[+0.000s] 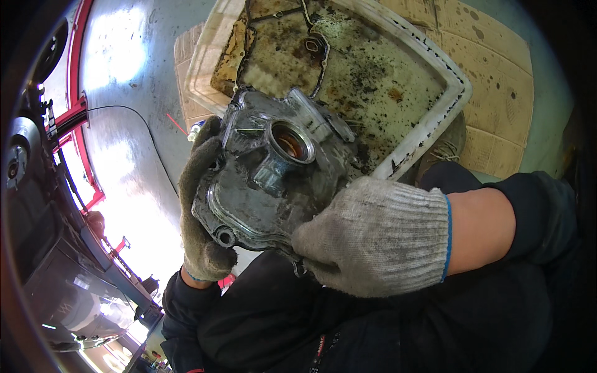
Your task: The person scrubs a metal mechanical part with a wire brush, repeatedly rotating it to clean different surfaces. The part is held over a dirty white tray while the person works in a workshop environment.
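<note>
A grimy cast-metal engine or gearbox cover is held up between my two hands, over my lap and the near edge of a tray. A round bore with a metal rim and a brownish inside faces me. My left hand, in a dirty knitted glove, grips the cover's left edge, its fingertips partly hidden. At the lower right edge my right hand, in a grey-white knitted glove with a blue hem, is closed on the cover. Beyond it, a dark gasket lies in the tray.
The white plastic tray, stained with oil and black debris, stands on spotted cardboard. A can or bottle with a red straw is partly hidden behind my left hand. A shoe is beside the tray. A vehicle and red metal framework stand at left.
</note>
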Demonstrator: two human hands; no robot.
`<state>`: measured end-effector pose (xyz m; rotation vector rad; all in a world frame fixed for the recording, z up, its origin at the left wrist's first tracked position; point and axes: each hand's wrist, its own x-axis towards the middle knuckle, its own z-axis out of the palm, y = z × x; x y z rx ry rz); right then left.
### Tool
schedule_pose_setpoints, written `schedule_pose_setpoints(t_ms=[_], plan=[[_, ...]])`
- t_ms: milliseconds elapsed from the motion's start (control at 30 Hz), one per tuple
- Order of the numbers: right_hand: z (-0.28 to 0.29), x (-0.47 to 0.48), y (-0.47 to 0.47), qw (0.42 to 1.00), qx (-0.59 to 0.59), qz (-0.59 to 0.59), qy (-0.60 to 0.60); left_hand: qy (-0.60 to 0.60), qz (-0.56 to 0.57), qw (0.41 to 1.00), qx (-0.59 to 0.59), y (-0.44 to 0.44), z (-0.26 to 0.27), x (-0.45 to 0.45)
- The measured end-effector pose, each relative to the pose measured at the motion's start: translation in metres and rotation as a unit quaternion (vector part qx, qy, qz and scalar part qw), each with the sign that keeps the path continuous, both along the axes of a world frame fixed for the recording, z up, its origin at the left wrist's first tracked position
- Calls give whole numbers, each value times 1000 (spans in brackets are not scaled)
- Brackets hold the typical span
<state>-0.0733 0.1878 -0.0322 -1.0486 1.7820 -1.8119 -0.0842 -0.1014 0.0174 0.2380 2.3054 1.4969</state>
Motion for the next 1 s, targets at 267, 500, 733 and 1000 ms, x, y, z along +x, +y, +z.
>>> schedule_pose_setpoints(t_ms=[267,500,733,1000], plan=[[7,-13,-2,996,45,73,7,20,-3,1000,-7,3,1,2],[14,-13,8,992,68,74,-75,12,-15,1000,-22,11,-1,0],[9,-8,18,996,45,51,-57,15,-42,999,14,3,-4,-3],[-50,-20,144,862,178,-189,-435,12,-45,998,42,-12,-9,5]])
